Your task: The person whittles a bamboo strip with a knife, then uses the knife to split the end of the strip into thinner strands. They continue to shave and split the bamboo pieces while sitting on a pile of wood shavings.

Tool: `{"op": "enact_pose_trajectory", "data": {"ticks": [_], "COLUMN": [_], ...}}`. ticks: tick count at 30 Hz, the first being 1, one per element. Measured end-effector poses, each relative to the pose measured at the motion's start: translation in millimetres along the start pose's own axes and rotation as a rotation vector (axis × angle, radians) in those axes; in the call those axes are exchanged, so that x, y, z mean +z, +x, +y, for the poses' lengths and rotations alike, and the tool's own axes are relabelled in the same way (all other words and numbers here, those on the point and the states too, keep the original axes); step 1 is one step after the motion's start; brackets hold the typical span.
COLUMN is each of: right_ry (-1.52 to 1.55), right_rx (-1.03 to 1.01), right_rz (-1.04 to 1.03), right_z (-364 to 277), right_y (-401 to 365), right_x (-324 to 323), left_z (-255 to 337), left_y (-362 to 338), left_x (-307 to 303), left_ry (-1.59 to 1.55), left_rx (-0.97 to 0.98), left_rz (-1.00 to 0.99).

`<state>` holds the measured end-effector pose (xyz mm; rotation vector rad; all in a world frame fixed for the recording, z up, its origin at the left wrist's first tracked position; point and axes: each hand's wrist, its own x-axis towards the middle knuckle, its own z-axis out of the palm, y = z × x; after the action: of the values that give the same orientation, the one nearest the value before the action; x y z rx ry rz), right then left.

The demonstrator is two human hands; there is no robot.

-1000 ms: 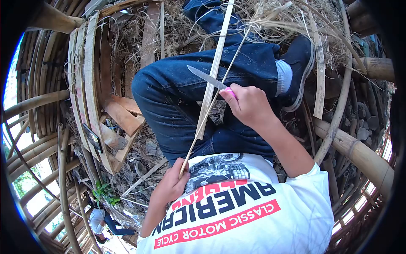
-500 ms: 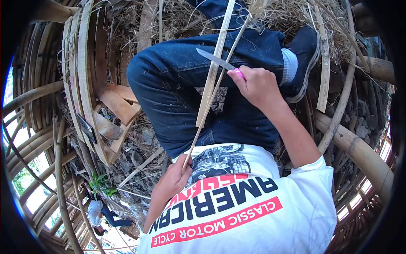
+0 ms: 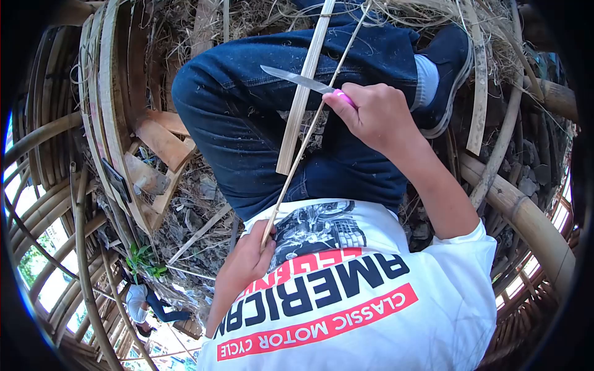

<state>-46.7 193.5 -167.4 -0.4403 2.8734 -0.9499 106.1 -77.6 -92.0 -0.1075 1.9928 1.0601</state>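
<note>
My right hand (image 3: 374, 114) grips a knife (image 3: 294, 77) with a pink handle, its blade pointing left across a flat bamboo strip (image 3: 292, 139). That strip lies over my jeans-clad knee (image 3: 247, 93) and runs up out of the frame. A thin bamboo sliver (image 3: 309, 133) splits off beside the strip and slants down to my left hand (image 3: 244, 263), which pinches its lower end against my white printed shirt (image 3: 346, 297). My dark shoe (image 3: 448, 68) rests at the upper right.
Curved bamboo slats (image 3: 102, 117) and wood offcuts (image 3: 158, 142) stand at the left. Dry shavings (image 3: 260, 12) cover the ground ahead. Thick bamboo poles (image 3: 526, 213) run along the right. Another person (image 3: 139, 303) crouches far off at the lower left.
The knife blade has moved left, further across the flat strip. My right hand has drifted right and a little up. My left hand keeps its pinch on the sliver.
</note>
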Motion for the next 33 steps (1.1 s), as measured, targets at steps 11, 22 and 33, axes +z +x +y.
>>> {"op": "enact_pose_trajectory", "data": {"ticks": [11, 22, 33], "right_ry": [-0.139, 0.014, -0.082], "right_rx": [0.027, 0.005, 0.023], "right_rz": [0.095, 0.055, 0.097], "right_z": [37.6, 14.9, 39.4], "right_y": [15.1, -5.8, 7.1], "right_x": [-7.3, -0.7, 5.0], "left_z": [-3.2, 5.4, -0.2], "left_y": [-12.9, -8.2, -9.6], "left_x": [2.1, -0.8, -2.6], "left_ry": [-0.013, -0.038, -0.047], "left_rx": [-0.024, -0.03, -0.03], "left_rz": [-0.009, -0.014, -0.072]}}
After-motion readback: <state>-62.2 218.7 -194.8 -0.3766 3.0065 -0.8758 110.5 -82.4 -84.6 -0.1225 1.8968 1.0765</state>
